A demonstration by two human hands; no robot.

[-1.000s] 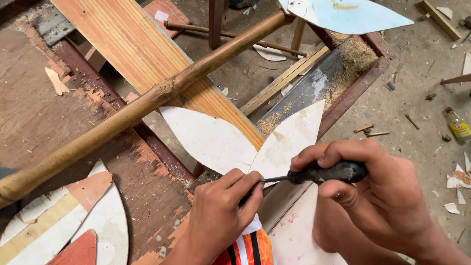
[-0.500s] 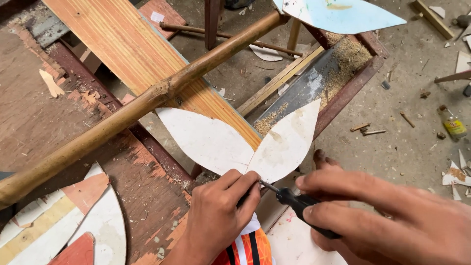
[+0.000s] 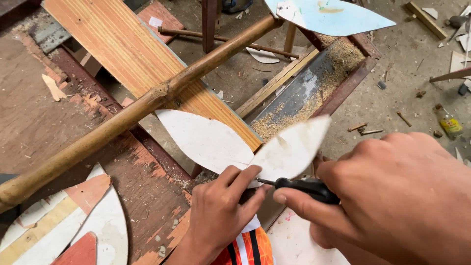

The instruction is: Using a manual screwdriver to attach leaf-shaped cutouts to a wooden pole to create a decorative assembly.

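While my left hand pinches the spot where two white leaf-shaped cutouts meet, my right hand is curled around the black handle of a screwdriver, its thin metal tip pointing into that same joint. Fingers pressed there seem meant to keep the pieces from sliding under the tool, so I judge the overlap is being fastened.

Taking the joint as the landmark: one white leaf cutout spreads up and left from it, the other white leaf cutout up and right. Beyond the left-hand leaf, a bamboo pole runs diagonally, crossing an orange-grained plank. Behind the right-hand leaf sits a metal trough heaped with sawdust. Far above the joint lies a pale blue leaf-shaped panel. Well off to the right, on the dusty floor, lies a small bottle with a yellow label and red cap. Left and below, painted leaf pieces rest on the worn workbench.
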